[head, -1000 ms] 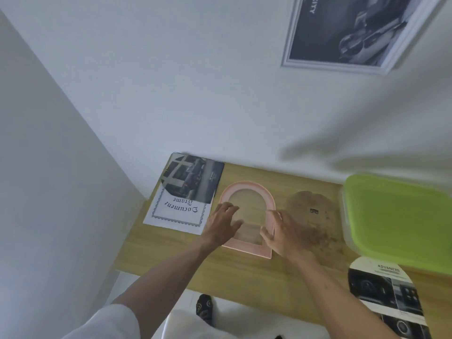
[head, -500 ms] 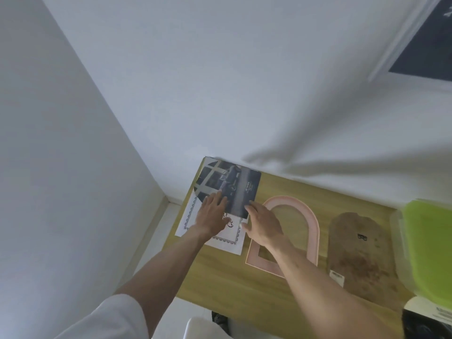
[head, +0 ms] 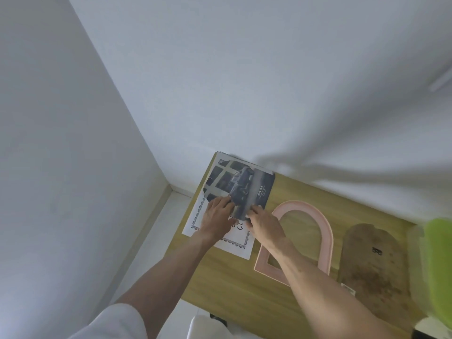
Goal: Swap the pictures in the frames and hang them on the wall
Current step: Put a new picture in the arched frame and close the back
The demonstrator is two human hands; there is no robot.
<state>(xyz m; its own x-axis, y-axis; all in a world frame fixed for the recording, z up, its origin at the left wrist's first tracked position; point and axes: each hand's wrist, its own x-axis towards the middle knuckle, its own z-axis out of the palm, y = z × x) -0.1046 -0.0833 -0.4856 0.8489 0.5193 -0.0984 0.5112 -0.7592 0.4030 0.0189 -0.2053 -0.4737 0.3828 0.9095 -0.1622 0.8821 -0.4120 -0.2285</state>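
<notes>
Both hands have left the pink arched frame (head: 315, 231) for the car picture (head: 241, 188) at its ten o'clock, left hand (head: 217, 220) and right hand (head: 265, 226) pinching its near edge, probably lifting it toward that frame next.

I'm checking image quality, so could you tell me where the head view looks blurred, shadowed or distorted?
Head view: the green lid at the right edge is smeared; soft shadow streaks cross the wall; wide-angle bending tilts the wall corner; the car picture and both hands stay fairly sharp.
</notes>
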